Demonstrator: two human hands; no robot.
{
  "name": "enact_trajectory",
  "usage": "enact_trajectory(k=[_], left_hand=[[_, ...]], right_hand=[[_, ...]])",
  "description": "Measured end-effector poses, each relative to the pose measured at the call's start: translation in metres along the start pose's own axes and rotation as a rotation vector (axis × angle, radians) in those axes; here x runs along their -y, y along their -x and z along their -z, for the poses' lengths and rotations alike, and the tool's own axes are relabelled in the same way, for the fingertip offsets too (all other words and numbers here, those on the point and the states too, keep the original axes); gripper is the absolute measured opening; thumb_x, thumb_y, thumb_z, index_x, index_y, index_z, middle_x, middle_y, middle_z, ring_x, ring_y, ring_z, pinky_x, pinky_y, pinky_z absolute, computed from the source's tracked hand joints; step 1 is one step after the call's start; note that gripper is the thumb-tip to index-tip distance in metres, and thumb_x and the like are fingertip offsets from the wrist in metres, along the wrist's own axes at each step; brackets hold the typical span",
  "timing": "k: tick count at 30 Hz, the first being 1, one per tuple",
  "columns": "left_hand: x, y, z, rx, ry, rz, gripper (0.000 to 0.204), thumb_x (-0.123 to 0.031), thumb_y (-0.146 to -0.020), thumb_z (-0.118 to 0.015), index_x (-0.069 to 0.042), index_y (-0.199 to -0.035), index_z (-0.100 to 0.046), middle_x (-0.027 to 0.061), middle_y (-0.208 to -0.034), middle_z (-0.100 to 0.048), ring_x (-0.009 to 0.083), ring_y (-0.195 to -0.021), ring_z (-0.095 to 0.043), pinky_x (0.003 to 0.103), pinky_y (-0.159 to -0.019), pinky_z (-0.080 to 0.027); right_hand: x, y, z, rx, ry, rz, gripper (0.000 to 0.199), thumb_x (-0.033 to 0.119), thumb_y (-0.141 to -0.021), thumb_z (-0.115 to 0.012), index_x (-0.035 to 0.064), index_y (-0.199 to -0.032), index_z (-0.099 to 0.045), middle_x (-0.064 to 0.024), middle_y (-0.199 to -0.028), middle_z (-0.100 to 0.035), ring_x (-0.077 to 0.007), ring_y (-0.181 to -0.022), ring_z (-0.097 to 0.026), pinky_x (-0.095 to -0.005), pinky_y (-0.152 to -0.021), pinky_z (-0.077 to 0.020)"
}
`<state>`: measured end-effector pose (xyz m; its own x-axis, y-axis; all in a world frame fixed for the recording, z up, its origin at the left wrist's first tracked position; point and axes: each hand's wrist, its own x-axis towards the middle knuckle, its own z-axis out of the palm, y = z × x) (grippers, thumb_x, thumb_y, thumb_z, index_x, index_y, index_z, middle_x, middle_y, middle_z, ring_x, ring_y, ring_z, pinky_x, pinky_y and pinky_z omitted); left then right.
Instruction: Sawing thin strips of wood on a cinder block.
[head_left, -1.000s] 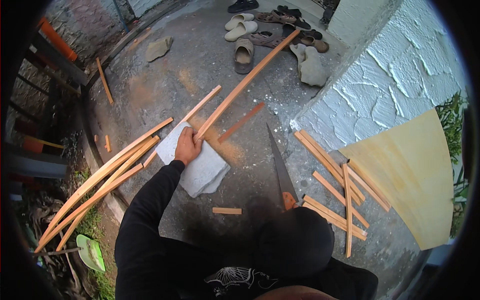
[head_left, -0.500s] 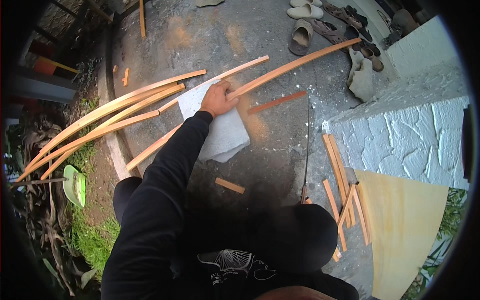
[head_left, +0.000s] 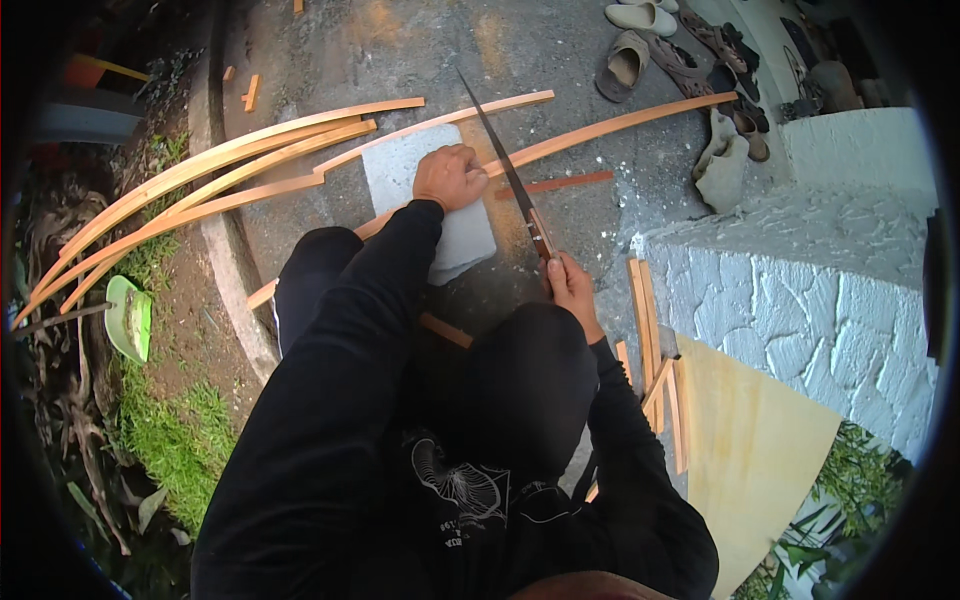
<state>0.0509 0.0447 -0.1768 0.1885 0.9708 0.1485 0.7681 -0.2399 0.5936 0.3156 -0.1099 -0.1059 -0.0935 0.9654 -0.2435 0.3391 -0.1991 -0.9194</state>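
Observation:
My left hand [head_left: 450,178] is closed around a long wooden strip [head_left: 625,124] and presses it onto a pale grey block [head_left: 395,158]. The strip slants from lower left to upper right across the block, partly hidden beneath my hand and forearm. In my right hand [head_left: 573,291] is the wooden handle of a handsaw [head_left: 508,168]. Its dark narrow blade points up and away, crossing over the strip just right of the block. Whether the teeth touch the wood I cannot tell. A reddish strip [head_left: 580,183] lies on the concrete below.
Several long strips [head_left: 215,160] reach out to the left over the curb [head_left: 235,290]. Shorter pieces [head_left: 645,310] lie by the white textured wall [head_left: 780,290] and a plywood sheet [head_left: 750,430]. Shoes [head_left: 625,65] stand at far right; a green dustpan [head_left: 128,320] sits at left.
My right hand has come into view holding the saw, which lay on the ground at right before. The blade now crosses the strip. My left hand still holds the strip on the block.

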Motion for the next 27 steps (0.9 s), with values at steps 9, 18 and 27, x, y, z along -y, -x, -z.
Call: enact_trajectory(k=[9,18,27], left_hand=[[-0.014,-0.003,-0.009,0.025,-0.156,0.028,0.021,-0.030,-0.093,-0.061,-0.009,-0.091,-0.065,0.0095,-0.090,-0.070,0.0325,-0.090,-0.069,0.048,-0.081,-0.055],[-0.004,-0.002,-0.010,0.019,-0.166,-0.030,0.021,-0.031,-0.093,-0.064,-0.011,-0.090,-0.064,0.0078,-0.091,-0.068,0.0302,-0.088,-0.067,0.045,-0.078,-0.055],[-0.003,-0.001,-0.013,0.038,-0.196,-0.028,0.022,-0.030,-0.092,-0.065,-0.009,-0.087,-0.066,0.0108,-0.088,-0.070,0.0336,-0.085,-0.066,0.046,-0.079,-0.053]], right_hand=[[0.004,0.005,0.014,0.009,0.165,0.012,0.036,0.033,-0.110,-0.056,-0.0010,-0.100,-0.064,-0.0144,-0.065,-0.052,-0.0180,-0.058,-0.049,-0.0378,-0.056,-0.0402],[0.003,0.039,0.017,0.027,0.251,-0.130,0.031,0.030,-0.108,-0.056,0.0001,-0.108,-0.063,-0.0232,-0.073,-0.060,-0.0403,-0.068,-0.066,-0.0452,-0.063,-0.0475],[0.033,0.036,0.010,0.065,0.261,-0.119,0.027,0.025,-0.105,-0.057,-0.0010,-0.098,-0.060,-0.0243,-0.070,-0.059,-0.0456,-0.069,-0.064,-0.0498,-0.062,-0.0470]])
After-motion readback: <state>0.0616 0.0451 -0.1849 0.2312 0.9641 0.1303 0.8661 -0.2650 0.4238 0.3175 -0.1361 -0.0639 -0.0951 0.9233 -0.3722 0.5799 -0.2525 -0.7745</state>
